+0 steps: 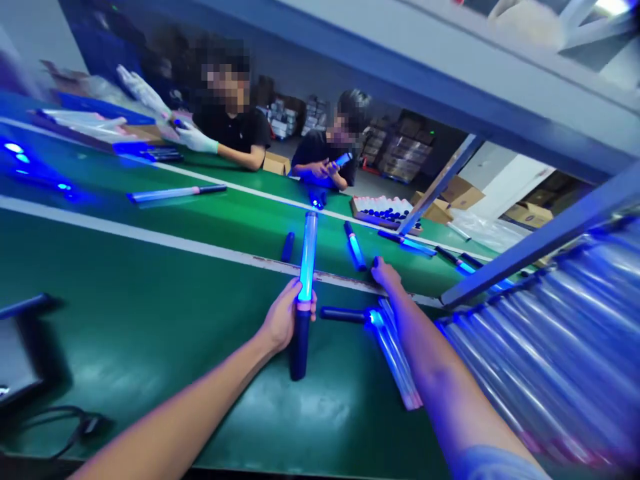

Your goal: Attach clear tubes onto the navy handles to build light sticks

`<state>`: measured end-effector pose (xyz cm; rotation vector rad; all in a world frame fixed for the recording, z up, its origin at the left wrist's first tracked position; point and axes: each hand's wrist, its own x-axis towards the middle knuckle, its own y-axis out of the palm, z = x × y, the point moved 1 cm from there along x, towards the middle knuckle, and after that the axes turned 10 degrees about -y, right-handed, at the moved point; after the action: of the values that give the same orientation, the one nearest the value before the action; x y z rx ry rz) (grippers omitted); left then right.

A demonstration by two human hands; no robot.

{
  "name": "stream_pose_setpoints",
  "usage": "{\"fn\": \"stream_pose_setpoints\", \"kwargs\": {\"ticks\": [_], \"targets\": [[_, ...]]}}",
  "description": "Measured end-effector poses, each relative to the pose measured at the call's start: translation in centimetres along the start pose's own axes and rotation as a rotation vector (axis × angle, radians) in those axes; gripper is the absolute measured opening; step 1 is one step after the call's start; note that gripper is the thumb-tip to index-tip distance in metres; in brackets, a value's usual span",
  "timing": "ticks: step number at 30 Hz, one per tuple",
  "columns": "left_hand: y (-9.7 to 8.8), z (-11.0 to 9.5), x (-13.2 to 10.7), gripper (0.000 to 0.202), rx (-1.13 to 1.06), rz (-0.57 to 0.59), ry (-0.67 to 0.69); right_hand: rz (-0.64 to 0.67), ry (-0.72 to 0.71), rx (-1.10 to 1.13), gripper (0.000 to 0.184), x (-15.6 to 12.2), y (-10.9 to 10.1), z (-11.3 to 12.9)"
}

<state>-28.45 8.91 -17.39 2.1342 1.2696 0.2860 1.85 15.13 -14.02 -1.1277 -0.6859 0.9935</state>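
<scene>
- My left hand (285, 317) is shut firmly around a light stick (307, 267), wrapped just above its dark navy handle (300, 350), with the glowing blue clear tube rising past my grip and leaning away from me
- My right hand (386, 273) reaches out to the right of that grip, its fingertips down at the metal-edged strip (320, 280) crossing the green conveyor belt (125, 320); it holds nothing I can see, and I cannot tell how wide it is open
- Just below my right hand lies a loose dark handle (345, 315) with a lit tip, beside a bundle of clear tubes (395, 353) under my right forearm
- Ahead of both hands, a short navy handle (287, 247) and a lit stick (356, 247) lie on the belt
- Right of my right arm sits a stacked mass of clear tubes (540, 340)
- Further ahead is a tray of white tubes and navy caps (385, 210)
- Beyond that, 1 co-worker's gloved hand (195, 139) works at the belt, and another co-worker's hands (320, 170) hold a lit stick
- Cardboard cartons (463, 193) stand far off, any print too small for me to read
</scene>
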Motion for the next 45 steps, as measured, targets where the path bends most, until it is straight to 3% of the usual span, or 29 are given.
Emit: {"fn": "stream_pose_setpoints", "kwargs": {"ticks": [3, 5, 10, 13, 17, 20, 25, 29, 31, 33, 37, 41, 45], "targets": [[-0.3, 0.5, 0.3, 0.037, -0.043, -0.028, -0.017, -0.002, -0.139, -0.077, 0.058, -1.2, -0.9, 0.6], [-0.4, 0.6, 0.5, 0.035, -0.059, -0.055, -0.008, 0.013, -0.290, -0.089, 0.062, -4.2, -0.7, 1.4], [-1.0, -0.5, 0.8, 0.034, -0.112, -0.153, 0.077, 0.123, -0.801, -0.210, 0.058, -14.3, 2.7, 2.6], [-1.3, -1.1, 0.9, 0.033, -0.136, -0.179, 0.067, 0.107, -0.885, -0.316, 0.051, -16.7, 4.0, 2.1], [-1.9, -0.7, 1.2, 0.035, -0.162, -0.200, 0.014, 0.134, -0.869, -0.332, 0.044, -15.3, 3.1, 2.0], [-2.5, 0.0, 1.7, 0.036, -0.181, -0.220, 0.009, 0.131, -0.831, -0.298, 0.041, -12.3, 2.3, 3.8], [-3.0, 0.4, 2.1, 0.038, -0.176, -0.230, 0.020, 0.028, -0.540, -0.248, 0.055, -4.8, 3.4, 9.5], [-3.0, 0.0, 1.8, 0.038, -0.160, -0.217, 0.012, 0.077, -0.378, -0.217, 0.046, -0.7, 3.9, 11.6], [-3.0, -0.1, 1.7, 0.037, -0.163, -0.213, 0.009, 0.091, -0.403, -0.202, 0.041, -0.9, 3.2, 11.0], [-3.0, 0.0, 1.9, 0.035, -0.177, -0.219, 0.013, 0.094, -0.505, -0.183, 0.042, -3.0, 2.1, 9.2], [-3.4, 0.4, 2.6, 0.031, -0.196, -0.212, 0.022, 0.151, -0.773, -0.161, 0.043, -11.1, 0.5, 3.8], [-3.7, 0.6, 3.1, 0.030, -0.157, -0.198, 0.059, 0.109, -0.911, -0.295, 0.038, -17.8, 1.9, -1.4], [-2.5, 0.2, 2.4, 0.031, -0.049, -0.144, 0.129, 0.046, -0.898, -0.310, 0.037, -19.5, 4.2, -3.6]]}}
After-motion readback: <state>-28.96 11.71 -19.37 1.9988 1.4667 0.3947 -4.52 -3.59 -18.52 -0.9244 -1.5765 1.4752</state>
